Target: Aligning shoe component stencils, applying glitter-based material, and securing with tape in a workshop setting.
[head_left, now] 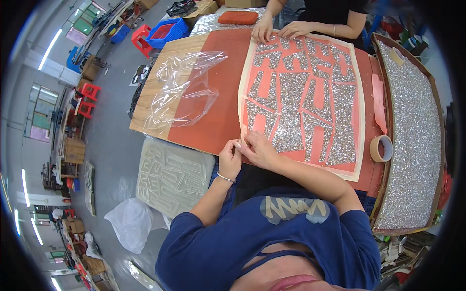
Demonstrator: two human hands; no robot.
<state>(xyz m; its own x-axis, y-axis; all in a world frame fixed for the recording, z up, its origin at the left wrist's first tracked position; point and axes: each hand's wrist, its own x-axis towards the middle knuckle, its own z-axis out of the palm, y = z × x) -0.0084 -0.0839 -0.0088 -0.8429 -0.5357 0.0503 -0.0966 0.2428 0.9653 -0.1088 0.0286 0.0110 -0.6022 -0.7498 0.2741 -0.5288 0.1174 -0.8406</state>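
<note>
**Border work at the near left corner of the glitter panel**

Left hand (230,158): fingers drawn together just off the corner, tips meeting those of the other hand; what lies between them is hidden, so cannot tell its hold. Right hand (260,151): thumb and fingers closed at the same corner, apparently pinching the pale border strip (241,114).

Panel (291,86): flat on the reddish board (208,87), directly in front of the wearer; silver glitter areas divided by pink shapes and lines, pale strip round the rim.

Step in hand (judgement): handling the strip at the corner; laying or lifting, cannot tell. Next move, as judged, calls for a fine fingertip grip and a low, even pull, with the glitter left undisturbed.

Far edge: a co-worker's two hands (297,29) rest on the panel's rim.

Right of panel: pink strip (378,104), tape roll (381,148) just below it, then a long glitter-filled tray (412,131).

Left of panel: crumpled clear film (187,92) on the boards; lower down, a pale moulded sheet (174,174) beside a white bag (130,223)
</note>
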